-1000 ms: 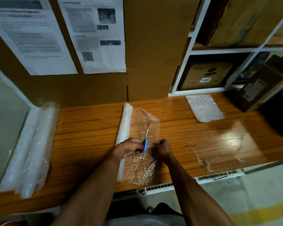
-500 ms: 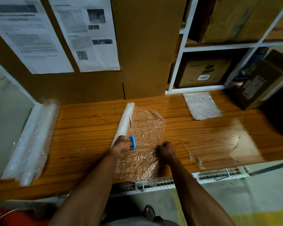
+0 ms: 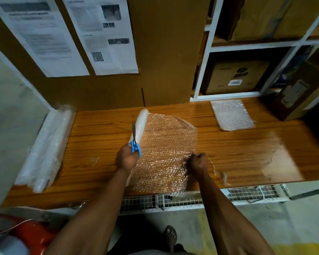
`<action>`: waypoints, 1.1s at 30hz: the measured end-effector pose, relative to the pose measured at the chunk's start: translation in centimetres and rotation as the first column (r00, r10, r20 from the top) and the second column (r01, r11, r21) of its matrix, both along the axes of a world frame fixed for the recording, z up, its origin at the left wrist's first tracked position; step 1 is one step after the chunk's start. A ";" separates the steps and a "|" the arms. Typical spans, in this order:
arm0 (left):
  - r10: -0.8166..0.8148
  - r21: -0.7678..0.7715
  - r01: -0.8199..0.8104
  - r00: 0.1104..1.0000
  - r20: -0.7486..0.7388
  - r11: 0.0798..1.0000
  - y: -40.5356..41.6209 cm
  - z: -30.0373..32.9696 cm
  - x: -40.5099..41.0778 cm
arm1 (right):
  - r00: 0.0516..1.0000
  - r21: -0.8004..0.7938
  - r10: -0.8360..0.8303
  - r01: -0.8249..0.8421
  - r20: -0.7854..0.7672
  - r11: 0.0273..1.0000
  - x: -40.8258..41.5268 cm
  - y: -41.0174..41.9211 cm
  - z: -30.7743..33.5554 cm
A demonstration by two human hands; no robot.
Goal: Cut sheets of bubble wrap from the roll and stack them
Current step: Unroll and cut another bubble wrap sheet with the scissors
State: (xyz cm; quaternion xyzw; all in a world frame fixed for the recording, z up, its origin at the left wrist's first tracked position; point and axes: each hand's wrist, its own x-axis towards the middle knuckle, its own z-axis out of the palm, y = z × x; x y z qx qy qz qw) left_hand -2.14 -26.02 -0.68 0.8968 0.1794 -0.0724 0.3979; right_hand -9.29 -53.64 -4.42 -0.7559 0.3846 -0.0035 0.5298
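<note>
**A:** What lay closest to the camera?

**B:** A sandalled foot (image 3: 170, 236) on the floor and something orange-red (image 3: 31, 234) at the lower left. Then a white wire grid (image 3: 191, 199) ran along the front edge of the wooden table (image 3: 99, 153).

**A:** And the hands?

**B:** The left hand (image 3: 126, 158) was closed around the blue handles of the scissors (image 3: 134, 142), blades together and pointing away, lying against the bubble wrap roll (image 3: 141, 124). The right hand (image 3: 197, 162) was clenched in a fist, pinching the right edge of the unrolled sheet (image 3: 166, 150).

**A:** Where was that sheet?

**B:** Flat on the table between both hands, joined to the roll on its left side, its near end hanging slightly over the table's front edge.

**A:** Anything cut already?

**B:** A stack of cut sheets (image 3: 232, 115) lay at the back right of the table, well apart from the roll. More rolls (image 3: 46, 148) lay at the left end.

**A:** What about boxes?

**B:** A brown carton (image 3: 300, 96) stood tilted at the far right corner of the table, closed. Behind it, a white shelf unit (image 3: 228, 97) held a printed cardboard box (image 3: 236, 76) in its lower compartment and another large box (image 3: 265, 17) above. All were shut, so their contents couldn't be told.

**A:** And the back wall?

**B:** Tall cardboard (image 3: 166, 52) with two printed paper notices (image 3: 103, 34) stuck on; the text was too blurred to read.
</note>
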 end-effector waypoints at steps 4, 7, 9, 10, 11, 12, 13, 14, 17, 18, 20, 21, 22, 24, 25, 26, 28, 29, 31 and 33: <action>-0.154 -0.216 0.120 0.977 -0.148 0.969 -1.9 -0.1 -0.7 | 0.966 -0.202 0.202 -0.168 0.161 0.965 -1.6 0.6 1.2; -0.201 -0.144 0.169 0.948 -0.247 0.975 -1.8 -0.7 -0.9 | 0.946 -0.203 0.325 -0.320 -0.010 0.925 -0.8 0.0 -0.2; -0.131 -0.072 0.117 0.966 -0.224 0.990 -1.0 -0.9 -0.7 | 0.955 -0.183 0.294 -0.295 -0.033 0.938 -0.2 -0.6 -1.1; -0.081 -0.048 0.073 0.977 -0.198 0.996 -0.5 -0.8 -0.6 | 0.968 -0.166 0.252 -0.251 -0.016 0.954 0.1 -0.8 -1.5; -0.037 -0.009 0.036 0.985 -0.171 0.999 0.2 -0.6 -0.4 | 0.981 -0.144 0.196 -0.194 -0.001 0.970 0.1 -0.7 -1.2; -0.010 0.045 0.017 0.989 -0.150 0.999 0.8 -0.2 -0.3 | 0.991 -0.110 0.130 -0.127 0.023 0.986 0.1 -0.7 -1.3; 0.003 0.089 0.009 0.992 -0.128 0.996 1.5 0.1 -0.2 | 0.996 -0.076 0.082 -0.079 0.036 0.994 0.1 -0.5 -1.1; 0.011 0.095 -0.001 0.995 -0.103 0.996 2.1 0.2 0.1 | 0.997 -0.042 0.046 -0.044 0.067 0.998 0.1 -0.3 -0.6; 0.002 -0.041 -0.005 0.996 -0.093 0.999 3.5 0.0 1.1 | 0.999 -0.042 0.005 -0.003 0.052 0.999 0.2 -0.2 -1.1; -0.017 -0.104 0.006 0.995 -0.100 0.995 3.9 -0.3 1.4 | 1.000 -0.061 0.004 -0.003 0.021 0.998 0.6 -0.4 -2.9; -0.067 -0.216 0.040 0.990 -0.122 0.976 3.9 0.0 1.2 | 0.998 -0.066 -0.019 0.016 -0.051 0.998 -0.1 0.7 -2.4; -0.115 -0.269 0.075 0.984 -0.136 0.960 3.8 0.5 0.8 | 0.999 -0.059 -0.008 0.005 -0.047 0.998 -0.7 1.7 -1.3; -0.176 -0.313 0.118 0.971 -0.162 0.942 3.7 0.5 0.6 | 0.999 -0.053 0.009 -0.012 -0.049 0.999 -1.3 2.5 -0.5; -0.280 -0.368 0.191 0.937 -0.208 0.910 3.5 0.3 0.0 | 1.000 -0.022 0.029 -0.030 -0.009 0.999 -2.5 4.0 1.7; -0.315 -0.389 0.213 0.923 -0.220 0.896 3.5 0.2 -0.2 | 0.999 -0.039 0.045 -0.043 0.028 0.998 -2.9 4.2 1.9; -0.340 -0.406 0.229 0.913 -0.227 0.885 3.7 -0.1 -0.3 | 0.995 -0.108 0.090 -0.084 0.046 0.991 -3.2 4.5 2.4; -0.380 -0.418 0.247 0.884 -0.272 0.874 3.8 -0.6 -0.4 | 0.982 -0.355 0.190 -0.178 -0.001 0.918 -3.7 5.1 2.4; -0.404 -0.430 0.259 0.869 -0.287 0.865 3.8 -0.6 -0.7 | 0.968 -0.489 0.239 -0.246 -0.078 0.837 -3.8 5.4 2.3; -0.445 -0.475 0.274 0.845 -0.296 0.836 3.7 -0.5 -1.3 | 0.919 -0.608 0.324 -0.392 -0.225 0.690 -4.4 6.3 2.2; -0.462 -0.519 0.256 0.827 -0.319 0.816 3.9 -0.5 -1.9 | 0.833 -0.644 0.495 -0.523 -0.248 0.558 -5.2 8.1 2.9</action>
